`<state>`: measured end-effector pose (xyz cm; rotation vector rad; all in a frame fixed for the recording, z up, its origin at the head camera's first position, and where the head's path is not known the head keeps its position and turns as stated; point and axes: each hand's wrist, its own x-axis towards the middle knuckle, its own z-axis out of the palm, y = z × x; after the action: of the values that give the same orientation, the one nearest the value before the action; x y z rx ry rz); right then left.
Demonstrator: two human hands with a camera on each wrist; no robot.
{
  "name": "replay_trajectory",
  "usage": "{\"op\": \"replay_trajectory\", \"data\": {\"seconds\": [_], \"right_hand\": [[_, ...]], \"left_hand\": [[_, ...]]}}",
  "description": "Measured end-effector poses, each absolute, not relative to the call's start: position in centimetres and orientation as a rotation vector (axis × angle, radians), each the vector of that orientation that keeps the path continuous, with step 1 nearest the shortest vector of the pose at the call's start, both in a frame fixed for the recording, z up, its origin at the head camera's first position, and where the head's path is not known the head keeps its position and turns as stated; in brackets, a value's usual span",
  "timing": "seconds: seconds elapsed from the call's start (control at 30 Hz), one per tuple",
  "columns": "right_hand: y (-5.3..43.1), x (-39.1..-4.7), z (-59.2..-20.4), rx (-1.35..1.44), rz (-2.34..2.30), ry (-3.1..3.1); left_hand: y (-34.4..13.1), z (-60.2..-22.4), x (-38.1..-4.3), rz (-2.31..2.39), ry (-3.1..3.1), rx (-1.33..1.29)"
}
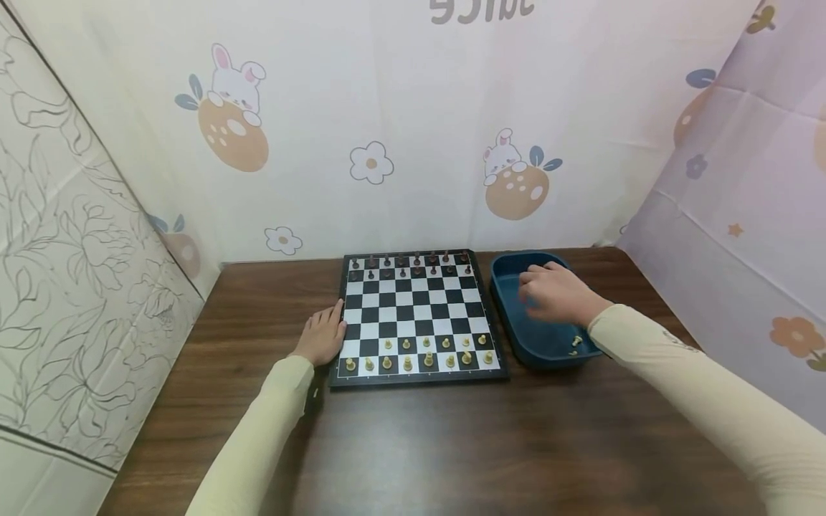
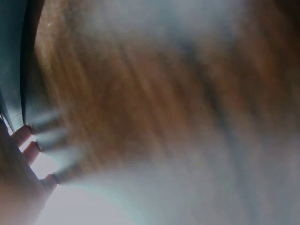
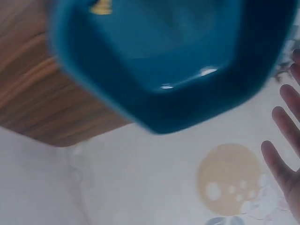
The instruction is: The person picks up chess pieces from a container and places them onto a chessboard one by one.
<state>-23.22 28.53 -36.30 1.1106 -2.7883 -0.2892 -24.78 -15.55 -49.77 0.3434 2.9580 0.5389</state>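
A black-and-white chessboard [image 1: 413,313] lies on the table, light gold chess pieces [image 1: 429,360] in its two near rows and dark reddish ones [image 1: 417,271] in its two far rows. The first two squares of the second near row hold no piece. My left hand [image 1: 320,335] rests at the board's left edge, fingers extended; its fingers [image 2: 31,153] show at the left of the left wrist view. Over a blue plastic bin [image 1: 516,333] hovers my right hand [image 1: 556,294], with spread, slightly bent fingers [image 3: 276,161] and nothing visible between them. A gold chess piece [image 1: 577,340] lies in the bin.
The dark wood table [image 1: 413,444] runs up to a patterned curtain [image 1: 374,107] behind the board. A floral panel [image 1: 71,236] stands on the left, and more curtain [image 1: 768,236] hangs to the right. The bin stands just right of the board.
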Motion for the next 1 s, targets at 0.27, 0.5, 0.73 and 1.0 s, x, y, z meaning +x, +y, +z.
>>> {"op": "replay_trajectory", "data": {"seconds": [0.27,0.5,0.73,1.0], "right_hand": [[33.1,-22.1,-38.6,1.216,-0.412,-2.752],[35.5,-21.0,-40.7,1.317,-0.513,-2.72],[35.4,-20.9,-41.3,1.357,-0.531,-2.685],[35.0,-21.1,-41.8,1.385,-0.601,-2.638]], "left_hand": [[-15.5,-49.6,-24.7,0.54,2.955,0.34],[-15.5,-49.7,-24.7,0.538,2.953,0.332],[-15.4,-49.7,-24.7,0.545,2.951,0.324],[-15.4,-49.5,-24.6,0.551,2.956,0.329]]}}
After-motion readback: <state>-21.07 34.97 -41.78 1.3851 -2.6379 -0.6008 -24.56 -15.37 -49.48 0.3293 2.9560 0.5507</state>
